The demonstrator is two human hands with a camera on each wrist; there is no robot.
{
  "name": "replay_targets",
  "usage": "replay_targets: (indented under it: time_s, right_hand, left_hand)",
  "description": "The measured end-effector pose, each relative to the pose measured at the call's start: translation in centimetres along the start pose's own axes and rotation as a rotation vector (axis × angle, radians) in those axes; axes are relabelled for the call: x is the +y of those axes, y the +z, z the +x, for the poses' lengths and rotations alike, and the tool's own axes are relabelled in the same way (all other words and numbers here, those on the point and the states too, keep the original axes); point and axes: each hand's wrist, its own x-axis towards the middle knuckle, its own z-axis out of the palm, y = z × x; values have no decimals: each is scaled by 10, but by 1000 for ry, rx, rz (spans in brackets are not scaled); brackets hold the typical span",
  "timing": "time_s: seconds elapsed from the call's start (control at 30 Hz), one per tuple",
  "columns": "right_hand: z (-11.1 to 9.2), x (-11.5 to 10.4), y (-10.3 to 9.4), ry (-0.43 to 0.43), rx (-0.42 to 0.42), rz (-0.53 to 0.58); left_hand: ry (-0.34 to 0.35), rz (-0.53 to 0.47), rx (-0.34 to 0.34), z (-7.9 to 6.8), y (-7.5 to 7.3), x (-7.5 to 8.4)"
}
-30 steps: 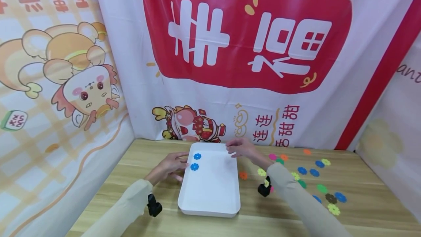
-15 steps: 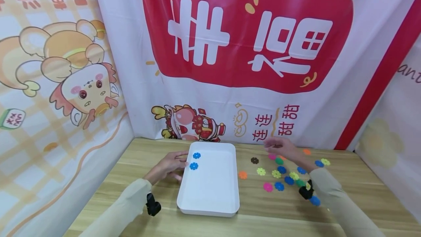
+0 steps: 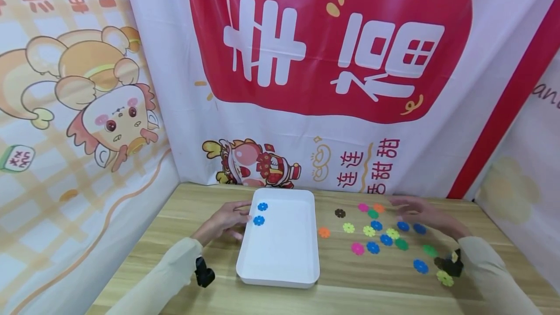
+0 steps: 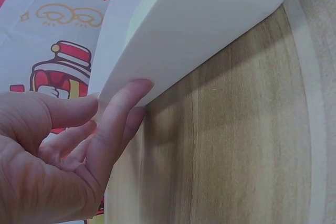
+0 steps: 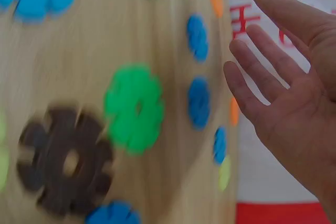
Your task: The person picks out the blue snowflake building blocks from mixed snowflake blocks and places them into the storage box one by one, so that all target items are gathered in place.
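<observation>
A white tray lies on the table with two blue flower-shaped discs inside, near its left wall. My left hand holds the tray's left side. In the left wrist view, the left thumb meets the tray's rim while the fingertips touch its outer wall. Over the far right of the table, my right hand hovers with fingers spread and nothing in it. Near it lie blue discs. The right wrist view shows a brown disc and a green disc, somewhat blurred.
Several more notched discs are scattered right of the tray, among them pink, yellow and orange ones. A printed cloth hangs behind the table's back edge, and another cloth stands on the left.
My right hand has moved from over the tray's far right corner to the right, above the scattered discs. My left hand has stayed at the tray. The two blue discs in the tray have not moved.
</observation>
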Motion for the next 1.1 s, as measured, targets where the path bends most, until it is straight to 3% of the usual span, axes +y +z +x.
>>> replay_targets:
  time_s: [0.2, 0.4, 0.67, 0.93, 1.1]
  right_hand:
    - [-6, 22, -2, 26, -56, -24]
    - [-8, 34, -1, -2, -96, 0]
    - [-6, 35, 2, 53, -47, -20]
    - [-7, 34, 0, -30, -31, -97]
    - [-1, 28, -1, -20, -9, -154]
  left_hand:
    - [3, 7, -1, -1, 0, 1]
    - [0, 10, 1, -1, 0, 1]
    - [-9, 21, 12, -1, 0, -1]
    - [7, 15, -2, 1, 3, -3]
    - [9, -6, 8, 1, 2, -2]
